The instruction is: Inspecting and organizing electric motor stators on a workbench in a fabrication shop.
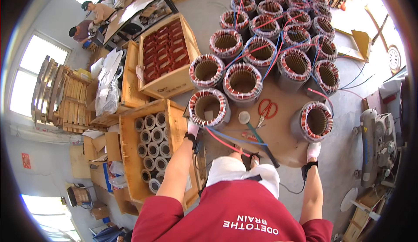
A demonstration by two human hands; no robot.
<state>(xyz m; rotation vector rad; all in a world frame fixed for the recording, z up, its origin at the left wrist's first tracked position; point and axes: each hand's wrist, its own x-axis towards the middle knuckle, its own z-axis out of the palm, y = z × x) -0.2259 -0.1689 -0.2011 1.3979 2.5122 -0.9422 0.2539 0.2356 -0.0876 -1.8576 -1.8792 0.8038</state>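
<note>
In a white glove, my left hand is at the near-left side of a motor stator wound with red coils and white lacing. My right hand, also gloved, is against the near side of another wound stator at the table's right. Both hands' fingers are hidden by the stators. Between them lie red-handled scissors, a mallet with a pale round head and dark green handle, and a small red tool. Red and blue leads trail from the left stator.
Several more wound stators stand in rows across the brown-covered table. To the left, wooden crates hold bare grey cores and red parts. A compressor is at right. Two people work at a far-left bench.
</note>
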